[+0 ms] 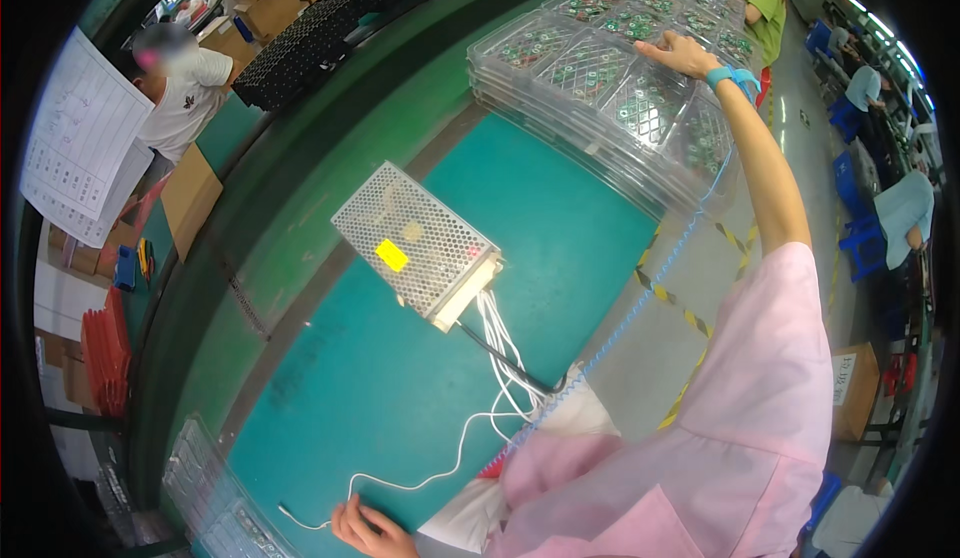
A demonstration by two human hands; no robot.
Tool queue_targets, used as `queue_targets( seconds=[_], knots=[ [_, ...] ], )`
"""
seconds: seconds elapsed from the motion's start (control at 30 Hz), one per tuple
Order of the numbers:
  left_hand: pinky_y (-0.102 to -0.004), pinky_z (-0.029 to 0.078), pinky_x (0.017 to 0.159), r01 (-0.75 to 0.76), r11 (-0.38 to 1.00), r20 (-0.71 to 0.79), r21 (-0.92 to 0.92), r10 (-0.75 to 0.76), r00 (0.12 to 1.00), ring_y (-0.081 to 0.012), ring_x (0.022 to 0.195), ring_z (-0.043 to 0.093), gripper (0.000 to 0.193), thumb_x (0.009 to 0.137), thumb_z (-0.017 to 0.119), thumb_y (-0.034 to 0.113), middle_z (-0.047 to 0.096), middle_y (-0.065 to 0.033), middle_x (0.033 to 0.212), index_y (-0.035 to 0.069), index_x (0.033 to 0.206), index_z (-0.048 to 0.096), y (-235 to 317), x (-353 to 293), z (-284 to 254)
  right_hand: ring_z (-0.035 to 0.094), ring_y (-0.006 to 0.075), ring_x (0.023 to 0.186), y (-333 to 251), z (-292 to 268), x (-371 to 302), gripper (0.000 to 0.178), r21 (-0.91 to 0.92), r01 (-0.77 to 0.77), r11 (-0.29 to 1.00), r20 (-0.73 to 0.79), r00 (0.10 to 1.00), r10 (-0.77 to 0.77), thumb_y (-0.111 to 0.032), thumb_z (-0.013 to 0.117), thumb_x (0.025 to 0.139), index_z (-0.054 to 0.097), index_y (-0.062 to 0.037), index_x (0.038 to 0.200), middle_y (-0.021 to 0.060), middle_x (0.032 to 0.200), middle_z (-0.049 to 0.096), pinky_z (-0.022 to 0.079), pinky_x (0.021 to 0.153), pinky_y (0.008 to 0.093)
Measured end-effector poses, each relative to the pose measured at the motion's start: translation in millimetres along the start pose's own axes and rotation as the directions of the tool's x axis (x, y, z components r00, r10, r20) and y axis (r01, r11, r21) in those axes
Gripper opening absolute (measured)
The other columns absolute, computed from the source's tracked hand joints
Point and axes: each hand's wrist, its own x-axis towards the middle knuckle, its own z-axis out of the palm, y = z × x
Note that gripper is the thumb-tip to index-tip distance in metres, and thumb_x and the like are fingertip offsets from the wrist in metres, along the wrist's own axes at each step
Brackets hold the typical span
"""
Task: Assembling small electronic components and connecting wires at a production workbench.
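Note:
My left hand (370, 526) is closed around a thin white cable (462, 448) low in the view; the cable's free end sticks out to the left of my fingers. The cable leads back to a bundle of white wires at a metal power supply (415, 238), a perforated box with a yellow label, lying on the teal mat (300, 398). At the far right, my right hand (685, 58) reaches over the top of stacked clear plastic trays (590, 143), its thumb apart from the fingers. Small green circuit boards (640, 108) fill the tray compartments under it.
A blue coiled cord (690, 233) runs from my right wristband past the mat's right edge. Another clear tray (215, 488) lies at the near left. A green rail (330, 148) borders the mat; beyond it a person (185, 88) sits near black trays (300, 48) and hanging papers (80, 138).

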Motion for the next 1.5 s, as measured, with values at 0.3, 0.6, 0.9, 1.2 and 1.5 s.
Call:
queue_targets(
  seconds=[0.3, 0.6, 0.9, 1.2, 1.5],
  knots=[
    [-0.0357, 0.039, 0.087, 0.026, 1.000, 0.008, 0.007, -0.026, 1.000, -0.0263, 0.102, 0.047, 0.022, 0.088, 0.044, -0.004, 0.051, -0.0135, 0.106, 0.000, 0.106, 0.057, 0, -2, 1, 0.058, 0.0227, 0.079, -4, 1, 2, 0.061, 0.372, -0.096, 0.923, 0.012, 0.995, 0.098, -0.062, 0.054, 0.077, 0.057, -0.0023, 0.091, 0.0119, 0.082, 0.060, 0.046, 0.074, 0.0332],
    [-0.0350, 0.040, 0.086, 0.028, 1.000, 0.041, 0.006, -0.029, 0.999, -0.0256, 0.101, 0.048, 0.022, 0.089, 0.043, -0.003, 0.051, -0.0133, 0.106, 0.000, 0.105, 0.057, -1, -1, -2, 0.056, 0.0170, 0.072, -4, 15, 5, 0.046, 0.314, -0.028, 0.949, -0.082, 0.995, 0.056, -0.048, 0.056, 0.079, 0.059, -0.0026, 0.083, 0.0064, 0.075, 0.058, 0.045, 0.069, 0.0274],
    [-0.0346, 0.040, 0.085, 0.018, 1.000, 0.037, -0.011, -0.017, 0.999, -0.0254, 0.099, 0.048, 0.022, 0.088, 0.044, -0.003, 0.052, -0.0131, 0.104, 0.000, 0.105, 0.057, -2, 0, -1, 0.052, 0.0156, 0.051, 26, 20, 33, 0.034, 0.523, -0.137, 0.841, -0.093, 0.972, 0.216, -0.038, 0.060, 0.079, 0.062, -0.0047, 0.075, 0.0066, 0.066, 0.058, 0.043, 0.048, 0.0286],
    [-0.0342, 0.040, 0.084, 0.005, 1.000, 0.004, -0.004, -0.005, 1.000, -0.0254, 0.097, 0.049, 0.021, 0.087, 0.044, -0.004, 0.052, -0.0132, 0.103, 0.000, 0.103, 0.057, 2, 2, -2, 0.051, 0.0136, 0.051, 27, -15, 4, 0.028, 0.764, -0.109, 0.636, 0.014, 0.988, 0.152, -0.034, 0.061, 0.081, 0.063, -0.0061, 0.083, 0.0070, 0.071, 0.059, 0.040, 0.045, 0.0250],
    [-0.0342, 0.041, 0.080, -0.003, 0.996, 0.042, -0.093, 0.007, 0.999, -0.0250, 0.097, 0.049, 0.021, 0.085, 0.045, -0.006, 0.053, -0.0122, 0.101, 0.000, 0.102, 0.058, -5, 1, -1, 0.050, 0.0116, 0.051, -14, -69, -32, 0.025, 0.925, -0.074, 0.372, 0.063, 0.997, 0.043, -0.031, 0.062, 0.082, 0.063, -0.0075, 0.091, 0.0074, 0.077, 0.060, 0.037, 0.042, 0.0214]
  ],
)
